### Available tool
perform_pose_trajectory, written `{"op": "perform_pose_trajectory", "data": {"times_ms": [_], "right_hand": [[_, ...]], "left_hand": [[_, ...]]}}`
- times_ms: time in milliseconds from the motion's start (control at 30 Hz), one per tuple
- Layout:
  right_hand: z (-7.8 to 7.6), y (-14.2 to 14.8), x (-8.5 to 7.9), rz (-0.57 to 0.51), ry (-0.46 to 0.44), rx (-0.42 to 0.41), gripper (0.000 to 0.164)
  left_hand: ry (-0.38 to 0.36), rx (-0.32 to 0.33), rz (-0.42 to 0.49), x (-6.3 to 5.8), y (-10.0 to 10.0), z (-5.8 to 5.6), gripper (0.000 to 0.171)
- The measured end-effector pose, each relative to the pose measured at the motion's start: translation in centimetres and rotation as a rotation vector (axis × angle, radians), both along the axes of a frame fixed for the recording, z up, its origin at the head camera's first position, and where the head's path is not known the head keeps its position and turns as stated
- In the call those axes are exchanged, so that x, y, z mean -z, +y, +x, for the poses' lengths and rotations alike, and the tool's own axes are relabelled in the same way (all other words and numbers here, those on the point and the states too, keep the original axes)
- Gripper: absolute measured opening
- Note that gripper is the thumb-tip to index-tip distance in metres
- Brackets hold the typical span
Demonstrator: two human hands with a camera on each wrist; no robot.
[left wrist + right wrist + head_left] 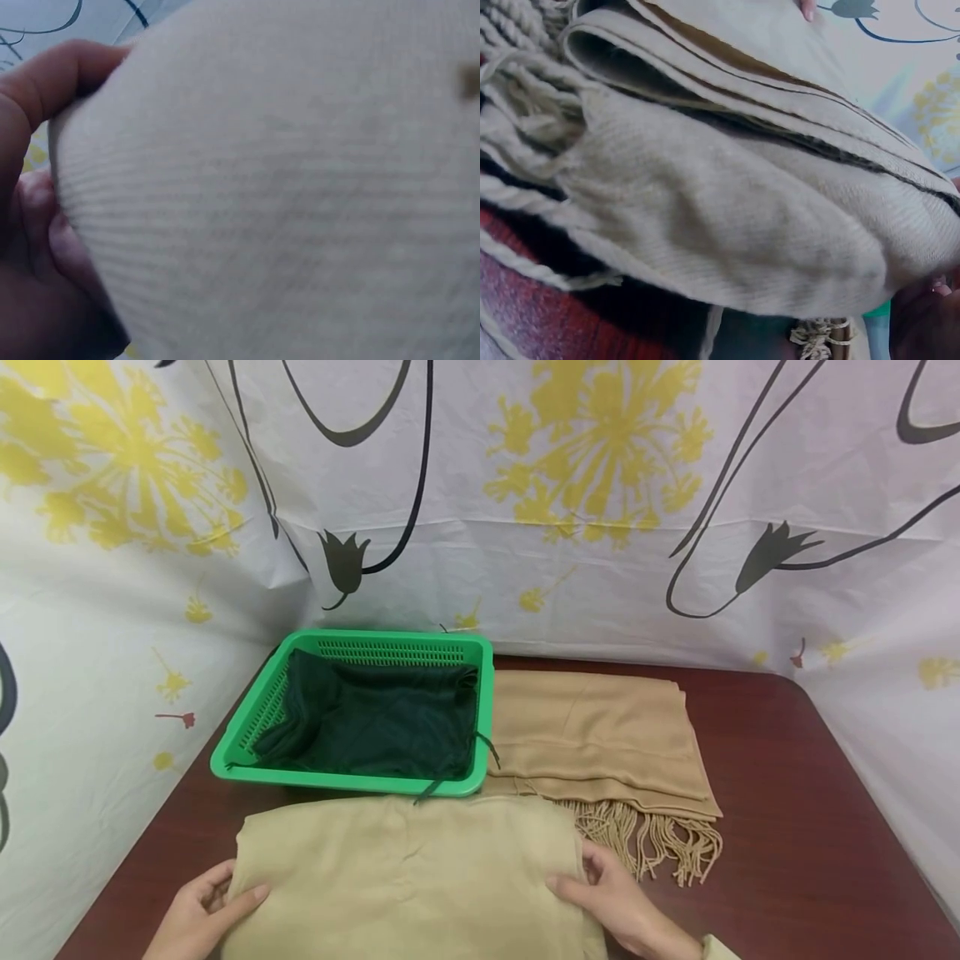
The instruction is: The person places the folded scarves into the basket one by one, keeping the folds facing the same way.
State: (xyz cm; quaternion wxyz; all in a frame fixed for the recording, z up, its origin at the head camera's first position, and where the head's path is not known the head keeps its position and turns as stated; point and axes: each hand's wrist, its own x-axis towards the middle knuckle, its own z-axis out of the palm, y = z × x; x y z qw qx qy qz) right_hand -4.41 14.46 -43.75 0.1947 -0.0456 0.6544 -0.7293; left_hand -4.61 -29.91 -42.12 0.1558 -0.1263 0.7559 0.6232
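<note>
A folded beige fringed shawl (405,877) is held up between both hands at the front of the table in the head view. My left hand (197,910) pinches its left edge, thumb on the near face and fingers behind. On the opposite edge, my right hand (618,902) grips the cloth the same way. Cloth fills most of the left wrist view, with the left thumb (67,71) over its border. Stacked fold layers and twisted fringe (525,97) of this shawl appear in the right wrist view.
Behind the shawl stands a green plastic basket (486,693) with a dark green folded cloth (397,718) inside. To its right lies a tan folded shawl (592,718), its fringe toward me. The dark red table (787,793) is bordered by a flower-printed white curtain (465,485).
</note>
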Motion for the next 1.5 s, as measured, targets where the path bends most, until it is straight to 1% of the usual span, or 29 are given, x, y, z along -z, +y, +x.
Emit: {"op": "perform_pose_trajectory", "data": {"times_ms": [67, 200, 300, 367, 467, 533, 600, 700, 800, 867, 933, 1067, 1200, 1267, 1400, 1500], "right_hand": [[0.1, 0.1, -0.1, -0.009, 0.026, -0.008, 0.036], [0.4, 0.2, -0.4, -0.042, 0.087, -0.033, 0.028], [0.5, 0.3, -0.5, -0.076, 0.136, -0.054, 0.028], [0.6, 0.3, -0.5, -0.099, 0.161, -0.068, 0.030], [0.8, 0.3, -0.4, -0.121, 0.187, -0.075, 0.034], [0.9, 0.3, -0.4, -0.136, 0.215, -0.079, 0.036], [1.0, 0.4, -0.4, -0.149, 0.243, -0.082, 0.038], [1.0, 0.5, -0.5, -0.167, 0.263, -0.091, 0.041], [0.9, 0.5, -0.7, -0.178, 0.270, -0.095, 0.044], [0.8, 0.5, -0.7, -0.189, 0.289, -0.100, 0.045], [0.6, 0.4, -0.9, -0.200, 0.304, -0.104, 0.044], [0.2, 0.3, -1.3, -0.213, 0.316, -0.109, 0.044], [-0.3, 0.2, -1.9, -0.217, 0.304, -0.099, 0.042], [-0.6, 0.1, -2.2, -0.194, 0.300, -0.082, 0.041], [-1.2, -0.4, -2.6, -0.118, 0.278, -0.017, 0.036], [-1.6, -0.8, -2.9, -0.095, 0.254, 0.026, 0.032]], "left_hand": [[0.031, 0.015, 0.051, 0.1, -0.3, 0.2, 0.021], [0.104, 0.071, 0.192, 0.5, -0.9, 0.7, 0.033], [0.155, 0.127, 0.283, 0.7, -1.3, 0.8, 0.039], [0.186, 0.158, 0.314, 0.8, -1.5, 0.9, 0.041], [0.253, 0.214, 0.360, 1.1, -1.8, 0.9, 0.045], [0.293, 0.237, 0.395, 1.3, -1.9, 1.0, 0.046], [0.327, 0.245, 0.429, 1.4, -2.0, 1.1, 0.047], [0.354, 0.219, 0.441, 1.3, -2.0, 1.2, 0.048], [0.387, 0.197, 0.417, 1.1, -1.9, 1.1, 0.049], [0.399, 0.195, 0.405, 0.8, -1.9, 0.9, 0.050], [0.404, 0.198, 0.406, 0.5, -1.9, 0.7, 0.050], [0.388, 0.173, 0.370, 0.0, -1.8, 0.3, 0.049], [0.388, 0.107, 0.323, -0.6, -1.5, -0.1, 0.046], [0.409, 0.068, 0.316, -0.7, -1.4, -0.4, 0.047], [0.447, -0.002, 0.293, -0.8, -1.0, -0.9, 0.048], [0.456, -0.044, 0.278, -0.8, -0.6, -1.3, 0.045]]}}
